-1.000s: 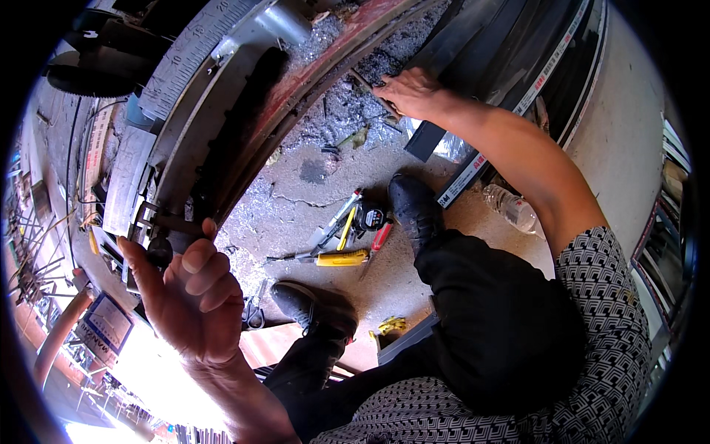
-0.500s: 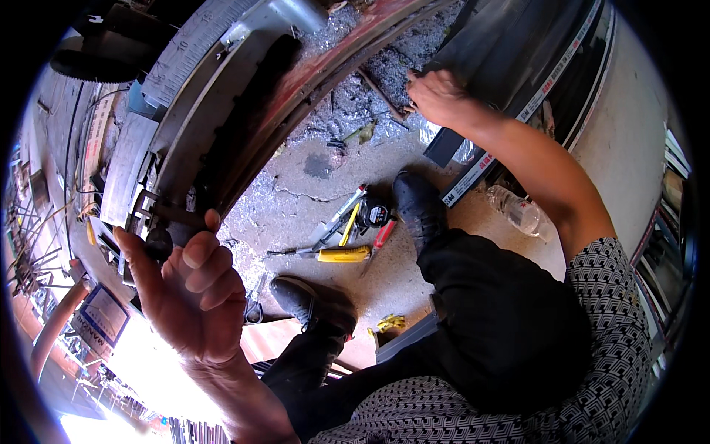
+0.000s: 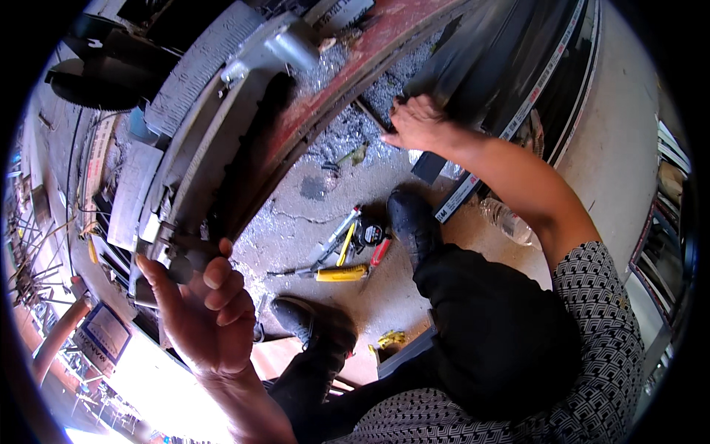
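left hand (image 3: 203,314) fingers curled on small dark metal part (image 3: 185,259), maybe a bolt | right hand (image 3: 420,122) shifted up, now flat on dark panel (image 3: 473,66), grasping nothing | tools (image 3: 344,255) untouched mid-floor

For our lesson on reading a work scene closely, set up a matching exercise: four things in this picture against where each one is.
Things:
1. left hand
2. right hand
3. yellow-handled tool
4. clear plastic bottle

Places:
A. lying on the concrete floor between the two shoes
B. on the ground under the right forearm
C. gripping a dark metal part at the machine's edge
D. resting on dark sheeting up top

Pairs: 1-C, 2-D, 3-A, 4-B
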{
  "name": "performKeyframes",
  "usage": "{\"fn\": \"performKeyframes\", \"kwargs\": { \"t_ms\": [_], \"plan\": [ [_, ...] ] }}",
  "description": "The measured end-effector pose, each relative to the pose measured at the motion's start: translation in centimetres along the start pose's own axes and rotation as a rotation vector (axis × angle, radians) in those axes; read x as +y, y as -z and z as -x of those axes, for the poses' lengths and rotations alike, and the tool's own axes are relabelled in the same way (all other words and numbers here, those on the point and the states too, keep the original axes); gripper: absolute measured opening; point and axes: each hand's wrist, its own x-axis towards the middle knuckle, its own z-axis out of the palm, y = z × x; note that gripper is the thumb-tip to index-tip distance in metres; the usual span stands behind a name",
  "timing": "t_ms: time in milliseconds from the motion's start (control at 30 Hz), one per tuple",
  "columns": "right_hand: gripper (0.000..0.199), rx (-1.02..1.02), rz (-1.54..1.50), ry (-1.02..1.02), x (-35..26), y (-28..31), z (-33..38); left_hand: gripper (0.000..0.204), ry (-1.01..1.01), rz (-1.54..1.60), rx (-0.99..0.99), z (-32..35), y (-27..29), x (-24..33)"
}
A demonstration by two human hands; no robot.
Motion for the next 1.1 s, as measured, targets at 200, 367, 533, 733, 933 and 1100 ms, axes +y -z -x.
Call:
{"fn": "performKeyframes", "kwargs": {
  "t_ms": [200,367,533,733,933,1100],
  "plan": [
    [0.050,-0.117,-0.038,-0.017,-0.2,0.4,-1.1,0.097,-0.042,0.027,0.087,-0.2,-0.3,-1.0],
    [0.029,-0.014,0.033,0.011,0.1,-1.5,-1.0,0.099,-0.045,0.055,0.017,0.0,0.6,-1.6],
    [0.023,0.096,0.021,-0.031,0.4,-2.9,-0.4,0.098,-0.051,0.075,0.008,-0.1,2.1,-2.8],
    [0.038,0.023,0.102,-0.061,0.2,-0.6,0.4,0.090,-0.070,0.045,-0.012,-0.1,3.9,-4.5],
    [0.045,-0.007,-0.028,-0.130,0.1,-0.5,2.4,0.086,-0.075,0.012,0.067,-0.3,4.0,-5.2],
    [0.046,0.037,-0.073,-0.143,0.8,-1.1,4.6,0.078,-0.047,-0.042,0.251,-0.8,4.8,-6.1]
  ]
}}
